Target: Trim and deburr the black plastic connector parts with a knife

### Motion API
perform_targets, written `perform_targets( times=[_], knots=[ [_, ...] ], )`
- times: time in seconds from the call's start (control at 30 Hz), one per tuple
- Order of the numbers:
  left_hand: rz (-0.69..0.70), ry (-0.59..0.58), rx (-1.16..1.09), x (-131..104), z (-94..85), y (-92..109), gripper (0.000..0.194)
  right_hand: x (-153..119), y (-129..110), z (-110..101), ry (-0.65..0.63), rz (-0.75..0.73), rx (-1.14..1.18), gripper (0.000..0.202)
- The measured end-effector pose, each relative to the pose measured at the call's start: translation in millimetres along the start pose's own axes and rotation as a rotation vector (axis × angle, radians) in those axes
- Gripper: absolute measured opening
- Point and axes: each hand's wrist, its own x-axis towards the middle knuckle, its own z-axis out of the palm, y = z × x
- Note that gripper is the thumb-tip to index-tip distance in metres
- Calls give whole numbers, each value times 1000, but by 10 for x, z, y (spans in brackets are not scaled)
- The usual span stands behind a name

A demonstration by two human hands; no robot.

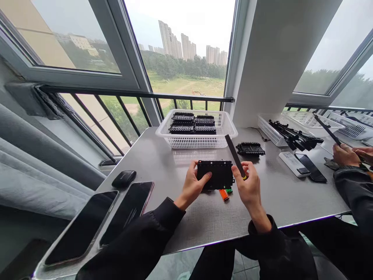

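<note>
The block (219, 179) you hold looks like matt plastic, smooth across its face, and the strip (234, 153) you grip has a dull finish. Your tabletop (204, 223) has a satiny sheen; the basket (198, 142) before you looks like plastic, your sleeves (140, 235) cloth, the phones (83, 227) smooth and glossy.

The person's left hand (196, 182) grips with its thumb (206, 177) across the near side and its fingers (192, 165) mostly behind. Just beside that grip, the right hand (248, 187) is curled closed, thumb angled toward the left. Below the grips, the left forearm (134, 233) and right forearm (276, 247) slant inward, black-sleeved.
</note>
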Motion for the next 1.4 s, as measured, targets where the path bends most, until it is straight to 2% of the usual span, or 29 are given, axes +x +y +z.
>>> perform_targets(
  times=[0.17,0.37,0.53,0.63,0.8,1.13,1.27,1.4],
  knots=[
    [0,-87,46,-85,58,-4,40,-40,-31,101,41,10,-45,54],
    [-20,-64,-15,-47,32,43,43,82,26,-40,-99,141,178,49],
    [-143,-80,-71,-33,11,68,60,114,53,-92,-224,263,401,49],
    [-182,-102,-89,-25,4,83,66,99,50,-81,-255,342,488,50],
    [-201,-91,-29,8,-5,74,50,81,36,-57,-267,397,553,49],
    [-3,-31,21,19,-20,4,43,92,79,-12,-308,385,600,50],
    [29,-11,-33,24,-20,-16,47,109,113,-37,-336,381,574,49],
    [66,65,-79,51,-27,-39,49,117,103,-69,-406,417,569,50]
  ],
)
